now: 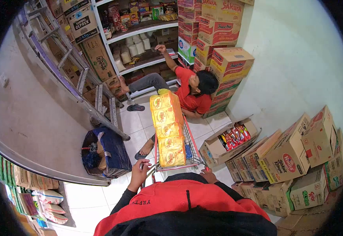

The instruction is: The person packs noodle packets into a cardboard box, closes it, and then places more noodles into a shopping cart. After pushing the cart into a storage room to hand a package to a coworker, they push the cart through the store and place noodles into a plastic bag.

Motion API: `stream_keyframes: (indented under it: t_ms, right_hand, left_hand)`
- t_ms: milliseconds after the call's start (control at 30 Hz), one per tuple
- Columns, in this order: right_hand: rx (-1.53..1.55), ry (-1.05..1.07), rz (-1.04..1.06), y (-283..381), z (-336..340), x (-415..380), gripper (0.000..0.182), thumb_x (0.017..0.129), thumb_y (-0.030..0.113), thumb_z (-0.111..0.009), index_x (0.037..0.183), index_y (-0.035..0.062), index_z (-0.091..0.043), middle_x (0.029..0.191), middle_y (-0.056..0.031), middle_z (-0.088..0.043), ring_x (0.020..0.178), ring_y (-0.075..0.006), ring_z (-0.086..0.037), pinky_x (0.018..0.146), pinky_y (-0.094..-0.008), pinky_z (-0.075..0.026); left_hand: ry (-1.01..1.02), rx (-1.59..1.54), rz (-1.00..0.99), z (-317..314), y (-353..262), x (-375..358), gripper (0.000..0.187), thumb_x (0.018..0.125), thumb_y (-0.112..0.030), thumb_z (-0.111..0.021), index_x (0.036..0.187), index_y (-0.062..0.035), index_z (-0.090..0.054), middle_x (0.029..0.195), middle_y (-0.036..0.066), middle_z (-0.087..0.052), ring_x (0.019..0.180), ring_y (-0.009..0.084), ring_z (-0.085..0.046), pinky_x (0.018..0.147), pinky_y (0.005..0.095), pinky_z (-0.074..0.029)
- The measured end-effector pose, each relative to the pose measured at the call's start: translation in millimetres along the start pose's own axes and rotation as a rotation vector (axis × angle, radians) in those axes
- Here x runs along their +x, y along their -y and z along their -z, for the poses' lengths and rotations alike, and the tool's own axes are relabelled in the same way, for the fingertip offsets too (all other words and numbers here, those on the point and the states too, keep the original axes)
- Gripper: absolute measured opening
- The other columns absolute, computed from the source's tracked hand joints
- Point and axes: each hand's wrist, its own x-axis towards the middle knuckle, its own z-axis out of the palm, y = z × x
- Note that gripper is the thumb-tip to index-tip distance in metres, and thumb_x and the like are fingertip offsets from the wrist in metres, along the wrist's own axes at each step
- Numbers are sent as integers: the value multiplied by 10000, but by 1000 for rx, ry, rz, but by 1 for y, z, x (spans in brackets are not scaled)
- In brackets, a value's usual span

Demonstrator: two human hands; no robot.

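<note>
A shopping cart (194,151) with a wire basket and red edging stands right in front of me. On it lies a long stack of yellow printed packs (167,128), reaching away from me. My right hand (208,176) is closed around the right end of the cart's handle, by its red tip. My left hand (139,172) is raised beside the handle's left end with its fingers curled together. Whatever is between those fingertips is too small to make out. Some blue item (188,151) shows inside the basket beside the packs.
A person in a red shirt (193,94) sits beyond the cart, one arm toward the shelf (140,29). A ladder (73,82) leans at left above a dark blue bin (114,151). An open carton (208,153) and stacked boxes (285,161) line the right.
</note>
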Motion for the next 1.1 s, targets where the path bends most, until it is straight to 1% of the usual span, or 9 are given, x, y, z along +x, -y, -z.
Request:
stream_keyframes:
  t_ms: [133, 200, 333, 400, 533, 633, 733, 800, 1100]
  right_hand:
    - [-51, -6, 18, 1, 1, -1, 303, 795, 226, -495, 1080, 203, -597, 1215, -49, -476, 1054, -387, -423, 879, -405, -430]
    - [63, 32, -33, -4, -4, 2, 279, 831, 302, -473, 1042, 159, -585, 1246, -92, -467, 1125, -369, -405, 834, -431, -458]
    - [136, 46, -128, -10, -14, 9, 310, 846, 354, -450, 1059, 167, -574, 1225, -107, -472, 1120, -360, -413, 849, -428, -450]
    - [274, 114, -257, 28, 46, -10, 345, 851, 374, -441, 1108, 166, -539, 1182, -164, -450, 1071, -375, -450, 847, -437, -445]
    - [327, 75, -285, 2, 18, -4, 393, 843, 415, -437, 1151, 179, -500, 1104, -212, -430, 987, -401, -496, 816, -460, -446]
    - [363, 186, -152, -20, 12, 1, 485, 814, 501, -424, 1203, 212, -436, 1045, -234, -412, 921, -430, -518, 774, -471, -443]
    - [443, 264, -220, -21, 44, -4, 478, 827, 475, -417, 1214, 192, -413, 1034, -231, -412, 918, -428, -512, 759, -454, -448]
    - [515, 214, -139, -65, 2, 9, 434, 842, 423, -414, 1202, 182, -439, 1119, -197, -412, 948, -406, -497, 753, -454, -457]
    - [132, 450, 366, -139, 63, 26, 419, 844, 403, -415, 1201, 186, -448, 1149, -171, -415, 966, -395, -489, 752, -453, -461]
  left_hand:
    - [19, 11, 43, 1, -2, -1, 141, 873, -72, -509, 946, 40, -551, 867, 110, -584, 800, 169, -607, 666, 282, -517]
    - [16, 7, 37, 2, -3, -1, 140, 872, -75, -512, 943, 39, -553, 871, 110, -583, 804, 167, -607, 668, 281, -516]
    - [4, 40, 37, 1, -12, -3, 142, 875, -82, -504, 937, 37, -553, 854, 107, -585, 798, 164, -605, 669, 281, -511]
    - [-16, 53, 14, -1, -12, -5, 141, 877, -85, -499, 928, 35, -551, 832, 102, -588, 781, 163, -606, 661, 279, -507]
    - [-69, 95, 82, -3, -15, -8, 129, 887, -109, -488, 870, 13, -526, 768, 90, -606, 709, 144, -613, 625, 249, -486]
    - [-96, 88, 69, -6, -11, -12, 128, 887, -125, -482, 834, -10, -501, 700, 63, -570, 641, 117, -565, 592, 257, -478]
    - [-143, 64, 102, -15, -6, -19, 119, 883, -119, -476, 841, -12, -505, 681, 63, -566, 648, 116, -568, 588, 257, -478]
    - [-184, 46, 97, -25, -4, -29, 103, 871, -106, -472, 843, -13, -506, 664, 68, -557, 629, 127, -566, 581, 261, -478]
    - [-399, 29, 157, -111, -39, -108, 92, 865, -94, -449, 843, -12, -482, 660, 46, -507, 598, 110, -503, 564, 246, -434]
